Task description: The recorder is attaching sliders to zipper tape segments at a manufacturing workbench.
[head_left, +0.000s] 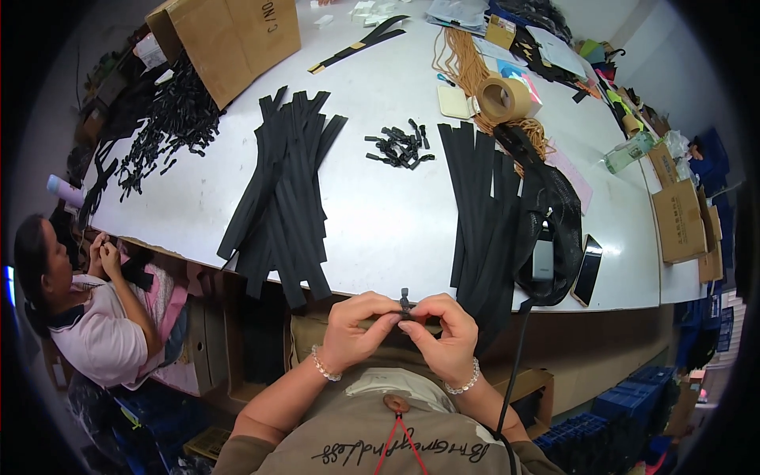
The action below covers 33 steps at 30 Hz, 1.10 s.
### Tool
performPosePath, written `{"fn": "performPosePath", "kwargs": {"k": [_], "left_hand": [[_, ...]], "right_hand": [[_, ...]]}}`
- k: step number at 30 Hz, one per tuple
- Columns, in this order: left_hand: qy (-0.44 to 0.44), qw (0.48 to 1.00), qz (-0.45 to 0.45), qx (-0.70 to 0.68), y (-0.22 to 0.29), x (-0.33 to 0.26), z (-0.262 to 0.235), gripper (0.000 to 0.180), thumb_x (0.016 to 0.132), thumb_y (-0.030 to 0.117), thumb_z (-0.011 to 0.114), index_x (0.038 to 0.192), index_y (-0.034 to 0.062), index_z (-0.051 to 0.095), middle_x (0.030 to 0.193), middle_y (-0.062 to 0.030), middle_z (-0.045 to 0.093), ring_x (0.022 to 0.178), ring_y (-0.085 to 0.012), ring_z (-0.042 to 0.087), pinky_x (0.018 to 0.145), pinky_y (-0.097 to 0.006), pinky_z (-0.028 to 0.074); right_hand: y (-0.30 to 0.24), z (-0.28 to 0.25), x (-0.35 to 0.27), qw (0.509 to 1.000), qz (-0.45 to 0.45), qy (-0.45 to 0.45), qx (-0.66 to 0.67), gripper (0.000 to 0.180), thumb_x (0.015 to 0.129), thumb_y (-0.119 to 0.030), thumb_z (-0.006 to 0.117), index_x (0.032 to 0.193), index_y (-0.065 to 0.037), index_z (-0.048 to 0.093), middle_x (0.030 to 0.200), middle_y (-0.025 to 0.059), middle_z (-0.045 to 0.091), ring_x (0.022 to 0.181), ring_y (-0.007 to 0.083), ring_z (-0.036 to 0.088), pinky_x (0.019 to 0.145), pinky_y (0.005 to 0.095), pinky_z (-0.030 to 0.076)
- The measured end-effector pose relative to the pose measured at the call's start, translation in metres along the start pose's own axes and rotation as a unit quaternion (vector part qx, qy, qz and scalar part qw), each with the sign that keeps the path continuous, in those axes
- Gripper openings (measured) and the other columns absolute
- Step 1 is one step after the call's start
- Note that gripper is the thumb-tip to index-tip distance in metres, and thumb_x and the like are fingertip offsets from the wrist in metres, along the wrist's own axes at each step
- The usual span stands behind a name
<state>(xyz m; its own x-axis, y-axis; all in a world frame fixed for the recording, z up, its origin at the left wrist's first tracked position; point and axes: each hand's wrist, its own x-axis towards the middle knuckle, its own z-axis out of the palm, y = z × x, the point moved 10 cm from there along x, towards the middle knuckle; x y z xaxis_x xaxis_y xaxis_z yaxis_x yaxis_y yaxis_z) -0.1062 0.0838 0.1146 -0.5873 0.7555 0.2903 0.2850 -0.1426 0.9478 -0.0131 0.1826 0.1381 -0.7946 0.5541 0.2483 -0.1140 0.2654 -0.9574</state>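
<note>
My left hand [358,326] and my right hand [445,334] meet just in front of the table's near edge. Thumbs and fingertips of both are pinched round a small black zipper pull [404,298], whose tab sticks up between them; its lower part is hidden by the fingers. A small pile of similar black pulls [400,146] lies on the white table straight ahead. Long flat black zipper strips lie in a crossed stack [289,186] to the left. A second bundle of strips [479,214] lies to the right, its ends hanging over the near edge.
At the far left, a cardboard box [237,47] stands by a heap of black pulls [178,115]. Tape roll [504,99], tan cords [459,59], a black bag [546,198] and a phone [587,271] lie right. A co-worker [103,309] sits left.
</note>
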Motion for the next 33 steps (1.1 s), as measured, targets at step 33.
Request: {"fn": "performPosePath", "kwargs": {"k": [33], "left_hand": [[0.081,0.849,-0.408,-0.325,-0.138,-0.080,0.040,0.013,0.090,0.015,0.057,0.087,0.0021,0.060,0.077,-0.0026,0.064,0.067,-0.0069,0.059,0.058,-0.019,0.047]], "right_hand": [[0.170,0.049,-0.072,0.821,0.413,0.056,0.391,0.008,0.088,-0.010,0.059,0.085,-0.003,0.062,0.072,0.0011,0.059,0.062,0.0082,0.052,0.062,0.0249,0.047]]}}
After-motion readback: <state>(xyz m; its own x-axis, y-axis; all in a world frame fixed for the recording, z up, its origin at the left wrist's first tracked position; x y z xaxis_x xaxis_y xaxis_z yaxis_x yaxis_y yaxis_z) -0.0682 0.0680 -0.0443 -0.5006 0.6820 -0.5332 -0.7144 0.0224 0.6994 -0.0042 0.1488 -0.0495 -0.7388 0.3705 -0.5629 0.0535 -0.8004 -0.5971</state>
